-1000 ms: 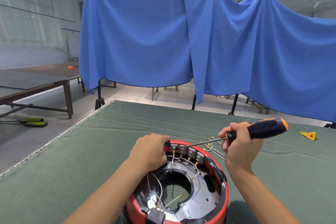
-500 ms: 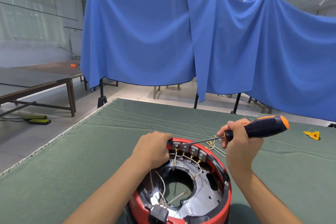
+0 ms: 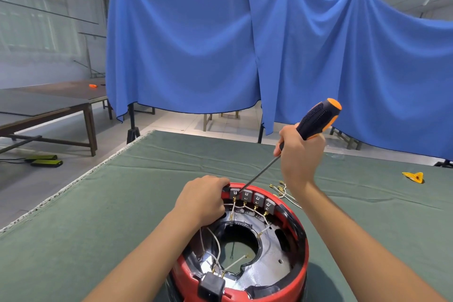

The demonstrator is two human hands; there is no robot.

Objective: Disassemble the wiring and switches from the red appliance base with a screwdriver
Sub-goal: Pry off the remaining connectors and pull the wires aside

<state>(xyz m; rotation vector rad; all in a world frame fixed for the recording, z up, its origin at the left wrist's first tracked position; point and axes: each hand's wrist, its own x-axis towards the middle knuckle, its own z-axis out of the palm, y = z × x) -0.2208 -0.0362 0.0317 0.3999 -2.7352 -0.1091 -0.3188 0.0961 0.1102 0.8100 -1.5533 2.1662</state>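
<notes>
Left hand [image 3: 201,200] grips the rigid red base [image 3: 297,279]; right hand [image 3: 300,152] holds the screwdriver [image 3: 318,117]; thin wires [image 3: 247,207] look fragile, so grip switch bodies.

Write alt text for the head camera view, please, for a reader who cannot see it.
A person's right hand holds a black-and-orange screwdriver, its tip at the leftmost of four grey switches on the rim of a red appliance base. The left hand grips the rim beside them. The base stands on a green-covered table.
</notes>
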